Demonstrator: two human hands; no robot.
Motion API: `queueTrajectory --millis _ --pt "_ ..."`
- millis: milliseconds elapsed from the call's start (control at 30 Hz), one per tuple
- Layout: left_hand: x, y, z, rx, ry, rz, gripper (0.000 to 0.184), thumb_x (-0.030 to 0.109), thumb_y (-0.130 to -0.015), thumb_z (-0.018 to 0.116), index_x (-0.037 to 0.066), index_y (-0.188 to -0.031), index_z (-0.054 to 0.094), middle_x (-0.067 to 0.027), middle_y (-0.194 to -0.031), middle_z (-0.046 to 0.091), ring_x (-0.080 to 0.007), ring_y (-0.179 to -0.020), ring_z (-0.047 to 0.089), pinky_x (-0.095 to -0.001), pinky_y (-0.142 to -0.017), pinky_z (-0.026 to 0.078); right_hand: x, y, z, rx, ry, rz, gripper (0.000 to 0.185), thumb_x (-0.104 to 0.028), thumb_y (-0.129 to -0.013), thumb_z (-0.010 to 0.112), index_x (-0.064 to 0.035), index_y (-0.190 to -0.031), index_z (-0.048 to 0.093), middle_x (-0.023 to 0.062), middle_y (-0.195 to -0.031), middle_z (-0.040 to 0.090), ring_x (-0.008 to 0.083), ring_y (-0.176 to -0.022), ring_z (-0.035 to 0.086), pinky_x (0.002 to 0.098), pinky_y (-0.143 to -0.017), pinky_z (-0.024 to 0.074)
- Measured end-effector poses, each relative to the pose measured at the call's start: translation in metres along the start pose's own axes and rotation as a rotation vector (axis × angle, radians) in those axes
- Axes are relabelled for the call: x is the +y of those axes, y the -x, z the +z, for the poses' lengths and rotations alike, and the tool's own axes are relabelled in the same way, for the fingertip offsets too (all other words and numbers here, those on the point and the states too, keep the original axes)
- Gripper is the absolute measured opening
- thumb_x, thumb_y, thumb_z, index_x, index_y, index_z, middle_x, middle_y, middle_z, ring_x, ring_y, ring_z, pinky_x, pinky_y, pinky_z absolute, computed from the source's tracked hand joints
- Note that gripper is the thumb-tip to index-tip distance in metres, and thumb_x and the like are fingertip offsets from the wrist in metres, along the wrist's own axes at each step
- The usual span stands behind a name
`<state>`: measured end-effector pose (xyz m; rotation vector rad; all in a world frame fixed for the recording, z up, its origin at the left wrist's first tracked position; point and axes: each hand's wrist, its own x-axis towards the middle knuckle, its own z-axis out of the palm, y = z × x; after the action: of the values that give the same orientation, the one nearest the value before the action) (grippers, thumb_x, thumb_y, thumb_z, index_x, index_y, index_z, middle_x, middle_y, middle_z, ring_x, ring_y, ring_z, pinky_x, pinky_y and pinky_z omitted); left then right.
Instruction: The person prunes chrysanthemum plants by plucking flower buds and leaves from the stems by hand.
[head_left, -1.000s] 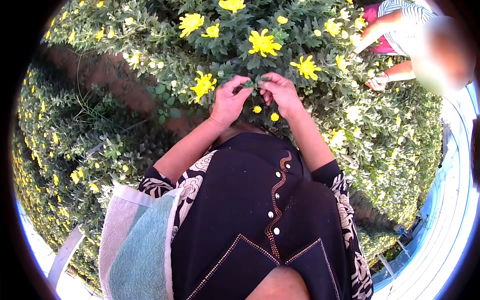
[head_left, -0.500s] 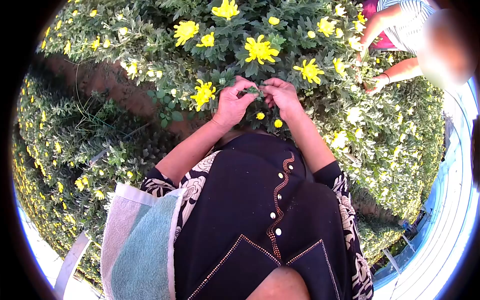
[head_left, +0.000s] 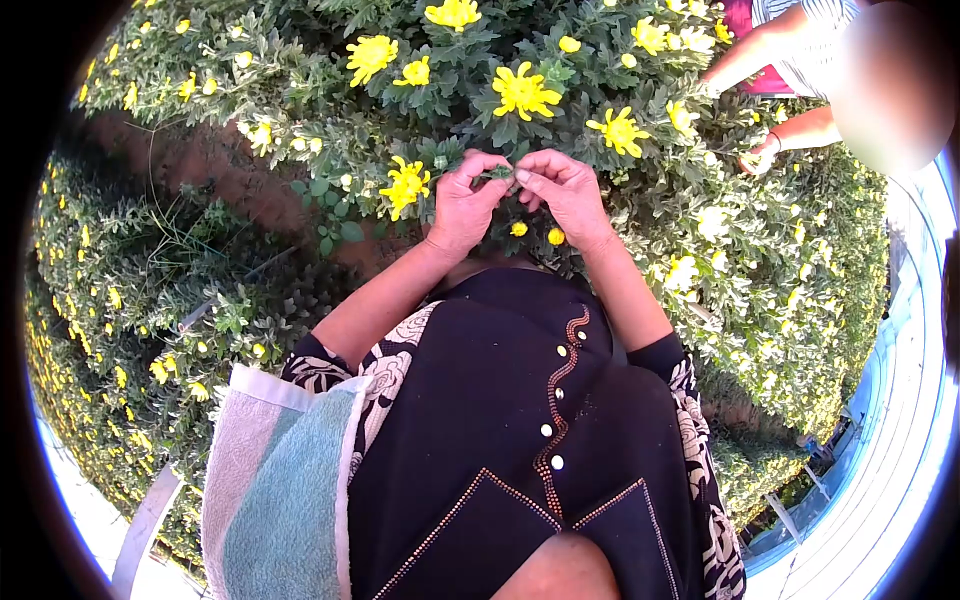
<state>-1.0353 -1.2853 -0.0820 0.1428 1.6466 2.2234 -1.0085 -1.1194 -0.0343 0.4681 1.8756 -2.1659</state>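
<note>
My left hand (head_left: 466, 208) is closed, with thumb and forefinger pinching a small green chrysanthemum shoot (head_left: 499, 173). From the other side, my right hand (head_left: 570, 200) meets it with thumb and forefinger pinched at the shoot's tip. The fingertips of the two hands nearly touch. Left of my left hand is an open yellow chrysanthemum (head_left: 406, 187). Another yellow bloom (head_left: 525, 92) stands just beyond my hands, and a third (head_left: 619, 132) is to the right. Two small yellow buds (head_left: 519, 229) sit below, between my wrists.
Dense chrysanthemum plants (head_left: 780, 240) surround me, with bare soil (head_left: 190, 165) at left. A co-worker's hand (head_left: 760, 157) reaches into the plants at upper right. A blue-green towel (head_left: 290, 490) hangs at my left side. White sheeting (head_left: 915, 330) curves along the right edge.
My right hand has shifted slightly left, and its fingertips now meet those of my left hand at the shoot. The co-worker's hands have moved a little within the plants.
</note>
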Motion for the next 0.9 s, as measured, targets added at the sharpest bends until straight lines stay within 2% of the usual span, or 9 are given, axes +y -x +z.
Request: queueTrajectory --millis 233,300,400,467,600,700,733,800,900 --pt "-0.004 0.001 0.001 0.020 0.117 -0.067 0.016 -0.001 -0.089 0.065 0.002 -0.105 0.064 -0.0004 -0.097 0.061 -0.0059 -0.074 0.060 -0.0195 -0.059 0.047 0.006 0.002 -0.009 -0.038 -0.326 0.164 0.014 -0.003 -0.090 0.065 -0.0007 -0.103 0.067 0.0069 -0.091 0.070 0.0156 -0.078 0.069 0.0249 -0.064 0.0557" --pt "-0.001 0.001 0.000 0.039 0.134 -0.088 0.017 0.000 -0.088 0.066 0.002 -0.105 0.064 0.0000 -0.097 0.062 -0.0049 -0.073 0.059 -0.0194 -0.059 0.047 0.006 0.001 -0.010 -0.050 -0.309 0.161 0.014 -0.003 -0.089 0.065 -0.0007 -0.103 0.067 0.0069 -0.091 0.070 0.0156 -0.078 0.069 0.0251 -0.064 0.0558" --pt "0.004 0.002 -0.003 -0.010 -0.046 -0.114 0.017 0.001 -0.088 0.067 0.003 -0.104 0.065 0.0007 -0.097 0.061 -0.0038 -0.071 0.057 -0.0193 -0.059 0.046 0.011 -0.002 -0.011 -0.061 -0.313 0.162 0.014 -0.002 -0.089 0.065 -0.0006 -0.103 0.066 0.0068 -0.091 0.070 0.0151 -0.076 0.068 0.0249 -0.064 0.0556" --pt "-0.001 -0.002 -0.004 -0.031 -0.085 0.007 0.016 0.001 -0.087 0.068 0.003 -0.103 0.065 0.0012 -0.096 0.061 -0.0037 -0.069 0.056 -0.0190 -0.059 0.047 0.015 -0.005 -0.012 -0.013 -0.247 0.173 0.014 0.000 -0.087 0.064 -0.0014 -0.101 0.066 0.0064 -0.088 0.070 0.0142 -0.074 0.068 0.0241 -0.062 0.0547" --pt "0.004 -0.002 0.002 -0.034 -0.058 -0.040 0.015 0.001 -0.087 0.068 0.003 -0.102 0.066 0.0012 -0.095 0.061 -0.0044 -0.069 0.057 -0.0191 -0.060 0.048 0.027 -0.010 -0.012 0.071 -0.122 0.151 0.016 0.003 -0.082 0.062 -0.0021 -0.097 0.066 0.0054 -0.083 0.070 0.0131 -0.070 0.067 0.0238 -0.060 0.0518" --pt "0.006 -0.001 0.006 -0.029 0.003 -0.097 0.014 0.002 -0.089 0.067 0.003 -0.103 0.066 0.0000 -0.095 0.062 -0.0057 -0.069 0.058 -0.0198 -0.062 0.049 0.029 -0.009 -0.011 0.300 0.556 -0.083 0.023 0.006 -0.073 0.061 -0.0022 -0.094 0.067 0.0017 -0.079 0.066 0.0111 -0.068 0.060 0.0253 -0.061 0.0477" --pt "0.007 -0.001 0.007 -0.028 0.052 -0.113 0.014 0.003 -0.090 0.066 0.003 -0.104 0.066 -0.0009 -0.094 0.063 -0.0065 -0.070 0.059 -0.0205 -0.063 0.049 0.022 -0.006 -0.008 0.299 0.556 -0.084 0.023 0.006 -0.073 0.061 -0.0022 -0.094 0.067 0.0017 -0.079 0.066 0.0111 -0.068 0.060 0.0253 -0.061 0.0477" --pt "0.010 -0.003 0.007 -0.023 0.101 -0.126 0.014 0.004 -0.091 0.065 0.003 -0.104 0.066 -0.0017 -0.093 0.064 -0.0074 -0.071 0.061 -0.0213 -0.063 0.050 0.012 -0.003 -0.002 0.219 0.321 -0.357 0.021 0.005 -0.073 0.065 -0.0031 -0.092 0.068 0.0018 -0.085 0.064 0.0104 -0.069 0.059 0.0240 -0.064 0.0478" --pt "0.011 -0.003 0.006 -0.029 0.084 -0.133 0.014 0.006 -0.092 0.064 0.003 -0.106 0.065 -0.0031 -0.090 0.066 -0.0086 -0.074 0.063 -0.0220 -0.064 0.050 -0.004 0.001 0.007 0.155 0.346 -0.300 0.019 0.002 -0.074 0.072 -0.0039 -0.092 0.069 0.0027 -0.090 0.062 0.0096 -0.070 0.058 0.0234 -0.065 0.0476"
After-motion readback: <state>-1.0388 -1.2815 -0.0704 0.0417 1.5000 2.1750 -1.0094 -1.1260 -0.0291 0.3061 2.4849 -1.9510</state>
